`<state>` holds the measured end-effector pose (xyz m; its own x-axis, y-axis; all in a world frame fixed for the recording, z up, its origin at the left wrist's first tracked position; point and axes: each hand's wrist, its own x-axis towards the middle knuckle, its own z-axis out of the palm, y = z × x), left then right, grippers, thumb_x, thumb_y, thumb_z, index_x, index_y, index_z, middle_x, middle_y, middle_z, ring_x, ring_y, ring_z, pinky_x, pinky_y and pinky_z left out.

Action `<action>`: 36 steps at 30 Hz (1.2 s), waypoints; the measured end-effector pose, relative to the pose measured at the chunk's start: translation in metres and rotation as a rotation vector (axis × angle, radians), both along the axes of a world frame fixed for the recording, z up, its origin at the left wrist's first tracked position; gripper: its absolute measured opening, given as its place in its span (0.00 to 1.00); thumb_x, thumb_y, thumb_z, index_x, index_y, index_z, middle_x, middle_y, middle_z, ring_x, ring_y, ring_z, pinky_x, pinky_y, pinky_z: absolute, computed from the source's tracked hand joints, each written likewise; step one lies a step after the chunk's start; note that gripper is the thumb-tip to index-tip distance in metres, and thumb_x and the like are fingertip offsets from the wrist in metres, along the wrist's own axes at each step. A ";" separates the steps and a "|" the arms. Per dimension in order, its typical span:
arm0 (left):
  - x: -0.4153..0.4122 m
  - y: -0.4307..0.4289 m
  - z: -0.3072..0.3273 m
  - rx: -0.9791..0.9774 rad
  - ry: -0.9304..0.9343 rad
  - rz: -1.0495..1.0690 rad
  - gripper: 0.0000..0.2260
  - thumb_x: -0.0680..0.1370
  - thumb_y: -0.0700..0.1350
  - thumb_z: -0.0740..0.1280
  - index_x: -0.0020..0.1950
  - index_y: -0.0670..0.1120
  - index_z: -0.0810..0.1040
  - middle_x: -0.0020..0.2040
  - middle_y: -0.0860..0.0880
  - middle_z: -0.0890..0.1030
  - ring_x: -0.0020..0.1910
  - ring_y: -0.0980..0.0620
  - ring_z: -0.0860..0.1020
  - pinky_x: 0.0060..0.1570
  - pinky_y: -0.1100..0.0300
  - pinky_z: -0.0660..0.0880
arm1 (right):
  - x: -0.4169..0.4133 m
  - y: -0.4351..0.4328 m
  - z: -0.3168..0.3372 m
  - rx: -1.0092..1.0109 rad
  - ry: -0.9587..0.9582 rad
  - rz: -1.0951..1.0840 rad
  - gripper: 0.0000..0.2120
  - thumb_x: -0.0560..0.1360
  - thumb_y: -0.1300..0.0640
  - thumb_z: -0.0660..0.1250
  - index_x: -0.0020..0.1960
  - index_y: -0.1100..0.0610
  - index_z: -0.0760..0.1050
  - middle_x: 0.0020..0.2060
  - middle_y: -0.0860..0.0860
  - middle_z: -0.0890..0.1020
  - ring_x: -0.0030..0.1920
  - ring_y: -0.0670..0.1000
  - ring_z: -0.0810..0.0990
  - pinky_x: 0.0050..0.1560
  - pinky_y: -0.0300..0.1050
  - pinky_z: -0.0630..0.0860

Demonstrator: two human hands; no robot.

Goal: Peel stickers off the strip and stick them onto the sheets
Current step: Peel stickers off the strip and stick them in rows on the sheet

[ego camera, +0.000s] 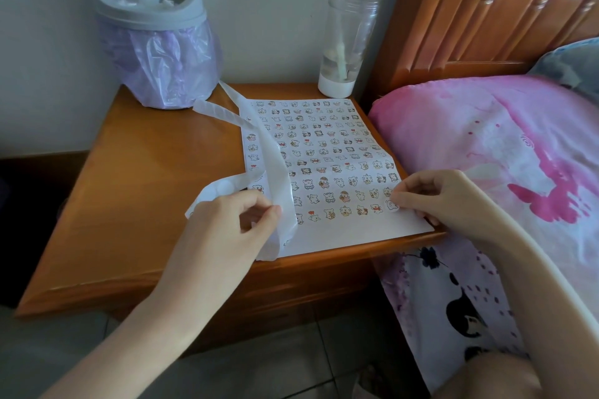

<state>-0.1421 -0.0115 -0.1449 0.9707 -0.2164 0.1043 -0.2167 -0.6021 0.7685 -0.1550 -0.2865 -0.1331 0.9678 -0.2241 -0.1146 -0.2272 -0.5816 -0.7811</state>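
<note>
Sheet [327,168]: laid flat on the nightstand [136,178], covered with rows of small cartoon stickers, its near strip left blank.
Strip [275,168]: a pale curling backing ribbon, draped over the sheet's left edge and looped back toward the bin [155,39].
Left hand [223,230]: the strip's near end is pinched between thumb and fingers.
Right hand [444,197]: a sticker [391,204] is pressed by the fingertips at the right end of the lowest row.
Bottle [346,45]: stood at the back corner.
Bed [505,152]: seen at the right.
</note>
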 end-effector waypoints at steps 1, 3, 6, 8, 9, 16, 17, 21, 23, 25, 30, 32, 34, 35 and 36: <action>0.000 0.000 0.000 0.007 0.000 -0.003 0.06 0.75 0.52 0.65 0.42 0.54 0.80 0.38 0.61 0.80 0.39 0.61 0.80 0.36 0.70 0.72 | 0.000 0.000 -0.001 -0.005 -0.006 0.001 0.04 0.71 0.56 0.72 0.42 0.56 0.82 0.23 0.44 0.76 0.22 0.41 0.67 0.23 0.31 0.63; 0.001 0.000 0.000 0.017 0.004 -0.007 0.06 0.75 0.52 0.65 0.42 0.54 0.80 0.38 0.61 0.81 0.39 0.61 0.80 0.35 0.72 0.70 | 0.002 0.000 -0.002 -0.008 -0.024 0.002 0.03 0.71 0.58 0.72 0.42 0.58 0.82 0.21 0.43 0.76 0.20 0.39 0.69 0.23 0.27 0.63; 0.001 0.001 0.000 0.013 0.004 -0.010 0.06 0.76 0.52 0.65 0.42 0.54 0.80 0.38 0.61 0.81 0.39 0.62 0.80 0.36 0.72 0.71 | 0.002 0.001 -0.003 -0.022 -0.049 0.005 0.03 0.71 0.59 0.72 0.42 0.58 0.82 0.24 0.43 0.78 0.21 0.37 0.71 0.23 0.26 0.64; 0.000 0.001 0.001 0.016 0.004 -0.013 0.06 0.76 0.52 0.65 0.42 0.54 0.80 0.39 0.61 0.80 0.40 0.62 0.79 0.36 0.72 0.71 | 0.002 0.002 -0.003 -0.038 -0.054 0.007 0.03 0.71 0.58 0.73 0.42 0.58 0.82 0.30 0.48 0.80 0.23 0.37 0.71 0.25 0.26 0.65; 0.000 0.001 0.001 0.019 0.002 -0.014 0.06 0.76 0.52 0.65 0.42 0.54 0.80 0.39 0.62 0.80 0.40 0.62 0.79 0.36 0.72 0.72 | 0.002 0.002 -0.004 -0.049 -0.055 0.007 0.03 0.71 0.58 0.73 0.41 0.57 0.82 0.32 0.50 0.81 0.24 0.37 0.72 0.26 0.26 0.66; 0.001 0.000 0.000 0.017 -0.013 -0.011 0.06 0.75 0.52 0.65 0.41 0.54 0.80 0.38 0.62 0.80 0.39 0.62 0.79 0.35 0.72 0.70 | 0.003 0.001 -0.008 -0.127 -0.077 0.016 0.02 0.70 0.57 0.74 0.40 0.54 0.81 0.37 0.51 0.84 0.37 0.46 0.79 0.42 0.38 0.74; 0.001 0.000 0.000 0.022 -0.019 -0.014 0.06 0.75 0.52 0.65 0.42 0.54 0.80 0.39 0.62 0.80 0.39 0.62 0.79 0.35 0.73 0.70 | 0.002 0.001 -0.009 -0.124 -0.082 0.019 0.02 0.70 0.57 0.74 0.40 0.53 0.81 0.37 0.51 0.83 0.37 0.46 0.78 0.40 0.38 0.73; 0.001 -0.001 -0.001 0.020 -0.028 -0.011 0.05 0.76 0.51 0.65 0.41 0.54 0.79 0.39 0.63 0.80 0.40 0.63 0.79 0.33 0.75 0.69 | 0.001 -0.001 -0.010 -0.120 -0.097 0.036 0.06 0.67 0.52 0.76 0.40 0.52 0.81 0.33 0.48 0.80 0.33 0.43 0.74 0.36 0.35 0.69; 0.001 0.000 -0.001 0.020 -0.031 -0.015 0.05 0.76 0.51 0.65 0.41 0.54 0.79 0.39 0.63 0.79 0.40 0.63 0.79 0.32 0.76 0.70 | 0.002 0.000 -0.012 -0.128 -0.103 0.032 0.09 0.65 0.49 0.77 0.40 0.52 0.81 0.31 0.46 0.77 0.31 0.40 0.71 0.34 0.34 0.67; 0.002 0.000 -0.001 0.023 -0.035 -0.021 0.05 0.76 0.50 0.65 0.42 0.54 0.79 0.39 0.63 0.79 0.40 0.62 0.79 0.34 0.79 0.70 | 0.003 0.000 -0.014 -0.145 -0.106 0.021 0.09 0.65 0.50 0.77 0.40 0.52 0.80 0.30 0.45 0.75 0.29 0.39 0.70 0.33 0.33 0.68; 0.001 0.000 -0.001 0.029 -0.049 -0.036 0.05 0.76 0.50 0.66 0.40 0.55 0.78 0.38 0.63 0.79 0.40 0.63 0.79 0.36 0.79 0.70 | 0.006 -0.003 -0.016 -0.197 -0.116 0.031 0.09 0.69 0.54 0.74 0.46 0.51 0.77 0.32 0.45 0.76 0.30 0.39 0.72 0.34 0.30 0.67; 0.001 0.001 -0.001 0.022 -0.049 -0.039 0.06 0.76 0.50 0.66 0.39 0.55 0.78 0.38 0.63 0.79 0.39 0.63 0.79 0.35 0.79 0.70 | 0.006 -0.003 -0.017 -0.205 -0.114 0.031 0.07 0.71 0.56 0.73 0.47 0.52 0.77 0.34 0.47 0.76 0.33 0.43 0.73 0.38 0.35 0.68; 0.000 0.001 -0.001 0.019 -0.053 -0.041 0.06 0.76 0.50 0.66 0.39 0.55 0.78 0.37 0.63 0.79 0.39 0.64 0.79 0.35 0.79 0.70 | 0.005 -0.004 -0.017 -0.188 -0.126 0.029 0.05 0.72 0.56 0.71 0.47 0.51 0.77 0.35 0.48 0.77 0.36 0.47 0.74 0.40 0.38 0.69; 0.000 0.001 0.000 0.020 -0.057 -0.041 0.06 0.76 0.50 0.65 0.39 0.55 0.78 0.37 0.63 0.79 0.40 0.65 0.79 0.35 0.79 0.70 | 0.005 -0.004 -0.017 -0.167 -0.132 0.024 0.05 0.73 0.55 0.71 0.47 0.51 0.76 0.36 0.49 0.78 0.37 0.47 0.75 0.41 0.40 0.70; 0.000 0.001 0.000 0.023 -0.061 -0.041 0.06 0.76 0.50 0.65 0.39 0.54 0.77 0.37 0.63 0.79 0.39 0.64 0.79 0.35 0.79 0.69 | 0.004 -0.004 -0.016 -0.144 -0.130 0.019 0.06 0.72 0.53 0.71 0.47 0.51 0.76 0.37 0.49 0.79 0.37 0.47 0.75 0.40 0.41 0.71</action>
